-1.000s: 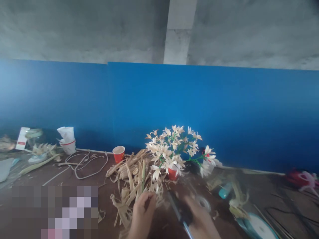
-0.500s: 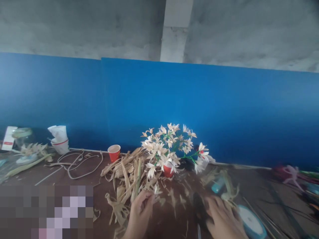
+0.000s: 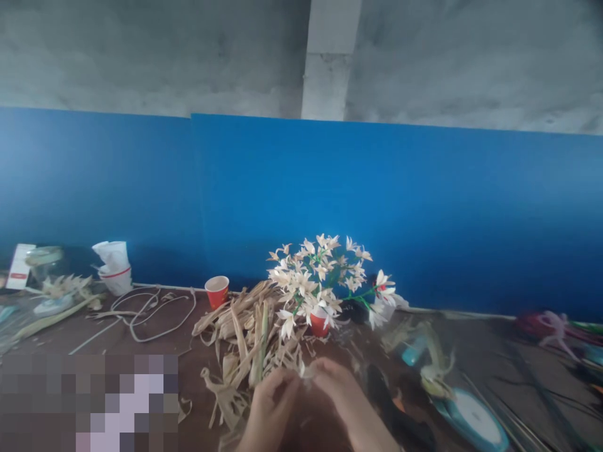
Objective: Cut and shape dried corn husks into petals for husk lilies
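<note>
My left hand (image 3: pixel 273 405) is closed in a pinch on a small pale corn husk flower (image 3: pixel 303 369) at the front middle. From the right, my right hand (image 3: pixel 336 386) meets it, its fingertips closed at the same flower. Just beyond them, a bunch of cream husk flowers on green stems (image 3: pixel 306 282) stands in a red paper cup (image 3: pixel 320 324). Dried corn husks (image 3: pixel 245 333) lie heaped to the left of the flowers. To the right of my right hand is a dark object (image 3: pixel 396 402), too blurred to name.
An empty red paper cup (image 3: pixel 217 292), a looped white cable (image 3: pixel 141 320) and a white cup holding paper (image 3: pixel 115 276) stand at the back left. On the right lie a white and blue roll (image 3: pixel 475 417) and thin sticks. A blue partition (image 3: pixel 377 188) closes the back.
My right hand has moved left, away from beside the dark object, and its fingers have closed at the small flower. My left hand has kept its pinch nearly in place.
</note>
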Demonstrator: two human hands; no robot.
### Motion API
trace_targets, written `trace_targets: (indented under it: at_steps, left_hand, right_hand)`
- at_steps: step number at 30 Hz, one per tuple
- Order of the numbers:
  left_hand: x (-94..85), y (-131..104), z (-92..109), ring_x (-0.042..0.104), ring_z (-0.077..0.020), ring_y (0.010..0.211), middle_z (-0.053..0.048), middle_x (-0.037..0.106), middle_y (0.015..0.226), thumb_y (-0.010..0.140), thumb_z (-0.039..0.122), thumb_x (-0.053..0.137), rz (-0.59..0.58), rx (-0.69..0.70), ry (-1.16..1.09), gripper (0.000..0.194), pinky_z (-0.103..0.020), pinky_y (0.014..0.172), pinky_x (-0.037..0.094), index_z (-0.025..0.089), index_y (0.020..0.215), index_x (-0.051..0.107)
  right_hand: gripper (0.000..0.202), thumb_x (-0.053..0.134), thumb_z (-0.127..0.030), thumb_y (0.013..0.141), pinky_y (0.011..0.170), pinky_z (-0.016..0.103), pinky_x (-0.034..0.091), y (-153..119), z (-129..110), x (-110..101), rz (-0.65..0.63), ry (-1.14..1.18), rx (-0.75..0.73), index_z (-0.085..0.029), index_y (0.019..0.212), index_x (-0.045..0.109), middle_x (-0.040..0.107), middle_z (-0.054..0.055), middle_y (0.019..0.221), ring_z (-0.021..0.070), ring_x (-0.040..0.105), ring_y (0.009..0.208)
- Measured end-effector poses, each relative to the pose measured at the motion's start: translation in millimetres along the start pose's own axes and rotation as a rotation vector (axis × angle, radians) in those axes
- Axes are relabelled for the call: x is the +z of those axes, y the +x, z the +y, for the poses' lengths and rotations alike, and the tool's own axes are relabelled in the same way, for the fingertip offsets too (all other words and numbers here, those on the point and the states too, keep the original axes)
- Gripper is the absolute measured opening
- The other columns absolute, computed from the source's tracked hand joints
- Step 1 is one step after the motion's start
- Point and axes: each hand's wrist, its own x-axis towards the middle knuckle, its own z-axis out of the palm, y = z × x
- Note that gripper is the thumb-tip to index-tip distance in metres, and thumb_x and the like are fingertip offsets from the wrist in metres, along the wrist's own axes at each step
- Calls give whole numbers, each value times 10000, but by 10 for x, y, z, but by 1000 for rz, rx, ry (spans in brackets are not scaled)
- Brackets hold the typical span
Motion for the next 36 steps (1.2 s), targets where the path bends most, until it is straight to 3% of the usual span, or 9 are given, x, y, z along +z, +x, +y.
trace_targets:
  at_steps: [4,9,16,28,33,36]
  left_hand:
    - [11,4,-10,474,-116,512,5,552,565,748,423,603,-13,-43,14,285,-199,505,409,157,656,650]
    - [15,-5,22,493,-126,559,-2,573,582,740,374,613,-42,-80,34,242,-200,551,424,149,664,660]
    - [20,-8,23,532,-144,606,-15,597,604,734,366,620,-39,-55,47,229,-200,556,434,155,664,673]
    - [46,-34,24,476,-107,461,32,504,457,731,391,619,-59,-64,14,247,-179,445,382,162,644,651]
    - [39,-40,52,408,-73,400,53,461,462,748,399,600,-99,-98,-20,261,-169,393,322,160,645,613]
    - [32,-15,33,366,-54,372,68,437,459,746,430,601,-99,-119,-71,286,-165,373,287,158,658,592]
  right_hand:
    - [199,632,-362,696,577,213,353,11,-215,-70,-64,-327,-107,-178,625,600,517,-48,555,109,452,579]
    - [211,566,-367,757,568,212,314,83,-273,-135,-202,-486,-144,-172,677,576,477,-57,568,99,406,572]
    - [173,518,-324,794,561,207,285,150,-247,-214,-304,-526,-116,-171,714,535,431,-63,598,92,365,575]
    - [117,550,-270,763,580,209,281,194,-266,-254,-366,-504,4,-164,713,557,444,-58,617,90,372,607]
    - [169,551,-316,775,618,217,344,212,-259,-262,-371,-484,-1,-166,742,622,550,-32,646,108,474,634]
    - [286,429,-358,849,622,225,397,255,-217,-271,-295,-552,-67,-187,905,652,645,10,779,137,563,699]
